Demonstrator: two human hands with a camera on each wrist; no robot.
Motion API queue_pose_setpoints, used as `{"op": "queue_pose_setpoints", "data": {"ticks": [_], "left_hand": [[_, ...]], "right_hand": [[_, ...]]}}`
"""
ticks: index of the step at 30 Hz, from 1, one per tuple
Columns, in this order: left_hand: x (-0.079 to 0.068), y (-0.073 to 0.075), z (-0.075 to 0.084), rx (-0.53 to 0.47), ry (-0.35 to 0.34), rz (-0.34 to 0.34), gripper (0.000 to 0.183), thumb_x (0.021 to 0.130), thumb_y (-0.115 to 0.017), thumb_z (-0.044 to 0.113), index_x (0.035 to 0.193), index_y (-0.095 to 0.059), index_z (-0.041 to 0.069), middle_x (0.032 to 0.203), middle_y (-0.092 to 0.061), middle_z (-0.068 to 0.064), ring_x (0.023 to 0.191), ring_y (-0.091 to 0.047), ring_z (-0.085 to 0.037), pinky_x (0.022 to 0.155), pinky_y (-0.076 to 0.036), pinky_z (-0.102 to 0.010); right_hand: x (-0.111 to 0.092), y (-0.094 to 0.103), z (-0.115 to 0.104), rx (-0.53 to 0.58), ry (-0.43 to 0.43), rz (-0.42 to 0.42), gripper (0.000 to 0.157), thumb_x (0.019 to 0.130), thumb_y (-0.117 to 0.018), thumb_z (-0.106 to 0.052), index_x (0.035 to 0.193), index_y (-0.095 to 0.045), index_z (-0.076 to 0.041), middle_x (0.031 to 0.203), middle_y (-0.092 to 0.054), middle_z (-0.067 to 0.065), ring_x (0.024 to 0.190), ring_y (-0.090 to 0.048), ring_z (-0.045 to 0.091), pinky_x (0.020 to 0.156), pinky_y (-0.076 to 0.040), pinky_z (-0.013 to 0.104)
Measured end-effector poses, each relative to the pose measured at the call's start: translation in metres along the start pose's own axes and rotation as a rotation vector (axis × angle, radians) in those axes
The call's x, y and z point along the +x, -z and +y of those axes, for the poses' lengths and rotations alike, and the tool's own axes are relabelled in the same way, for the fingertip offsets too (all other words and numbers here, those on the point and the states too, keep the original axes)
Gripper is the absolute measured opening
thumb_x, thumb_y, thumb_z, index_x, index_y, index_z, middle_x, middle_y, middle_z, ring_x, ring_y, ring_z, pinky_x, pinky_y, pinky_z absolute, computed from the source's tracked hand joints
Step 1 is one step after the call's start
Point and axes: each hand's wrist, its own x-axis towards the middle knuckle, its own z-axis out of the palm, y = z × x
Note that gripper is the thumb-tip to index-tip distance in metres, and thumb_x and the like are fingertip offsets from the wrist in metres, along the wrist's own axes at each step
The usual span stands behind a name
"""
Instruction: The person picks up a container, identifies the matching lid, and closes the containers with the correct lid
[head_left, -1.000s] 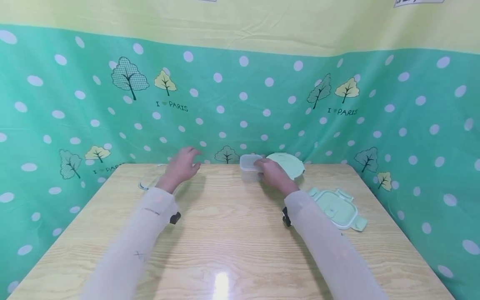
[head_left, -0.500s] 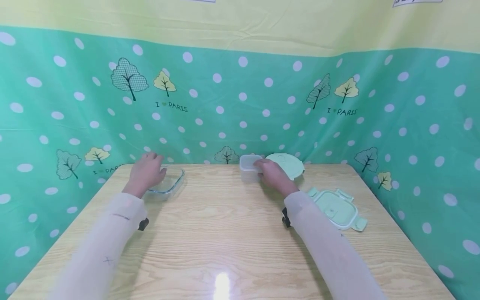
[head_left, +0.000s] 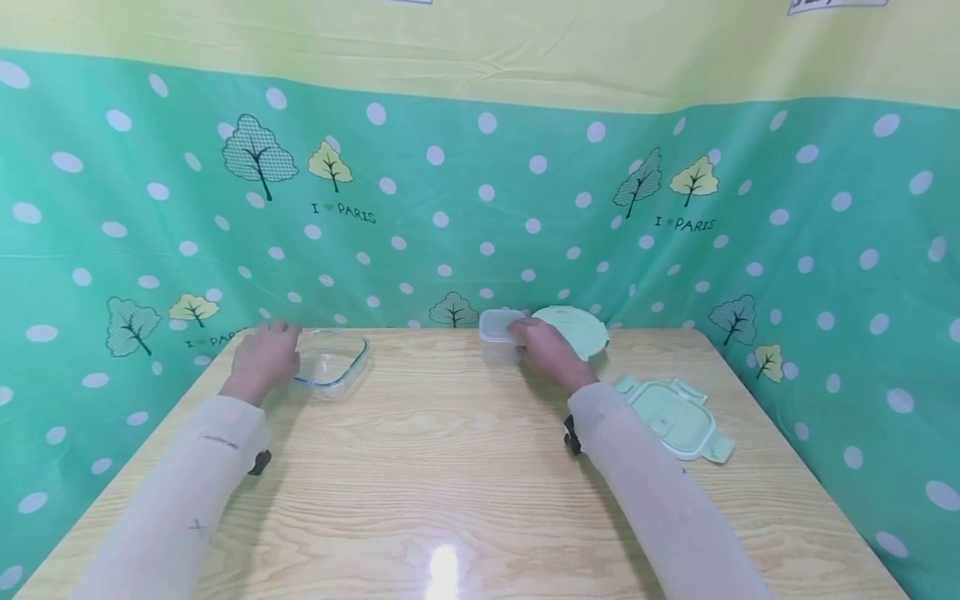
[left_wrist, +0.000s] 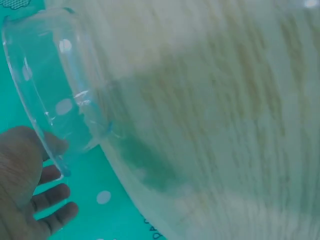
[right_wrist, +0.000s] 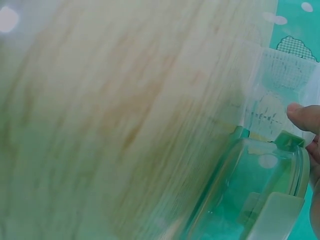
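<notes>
My left hand (head_left: pixel 264 360) is at the left side of a square clear glass food container (head_left: pixel 330 358). In the left wrist view its thumb (left_wrist: pixel 56 144) shows through the glass near the rim, and its other fingers are spread past the container's corner. Whether they touch the glass, I cannot tell. My right hand (head_left: pixel 551 350) holds a small translucent plastic box (head_left: pixel 500 337) by its right side, thumb at the top edge. Just behind that hand stands a glass container with a round pale-green lid (head_left: pixel 573 327), partly hidden by it.
A pale-green rectangular lid (head_left: pixel 672 417) with its side flaps spread out lies on the wooden table (head_left: pixel 450 467), next to my right forearm. A green dotted cloth (head_left: pixel 480 208) hangs along the table's back and sides.
My left hand has moved left across the glass container to its left side, uncovering most of it. The right hand and the plastic box have stayed in place.
</notes>
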Motion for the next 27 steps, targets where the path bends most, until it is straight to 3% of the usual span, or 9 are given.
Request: {"op": "queue_pose_setpoints", "data": {"ticks": [10,27], "left_hand": [[0.0017,-0.0074,0.0026,-0.104,0.007,-0.040,0.049,0.091,-0.051,-0.008,0.139,-0.047,-0.012,0.137,-0.045,-0.039,0.125,-0.046,-0.059,0.096,-0.049,-0.068],[0.0008,-0.0041,0.0089,-0.107,0.010,-0.070,0.049,0.089,-0.054,-0.009,0.136,-0.047,-0.017,0.132,-0.045,-0.043,0.122,-0.046,-0.061,0.098,-0.048,-0.067]], "right_hand": [[0.0000,-0.0018,0.0019,0.009,0.009,0.010,0.038,0.094,-0.072,-0.004,0.132,-0.065,-0.003,0.131,-0.067,0.015,0.125,-0.061,0.031,0.109,-0.050,0.044],[0.0007,-0.0001,0.0031,-0.006,0.049,0.026,0.037,0.093,-0.073,-0.003,0.130,-0.066,-0.002,0.129,-0.068,0.016,0.122,-0.063,0.031,0.106,-0.052,0.044]]}}
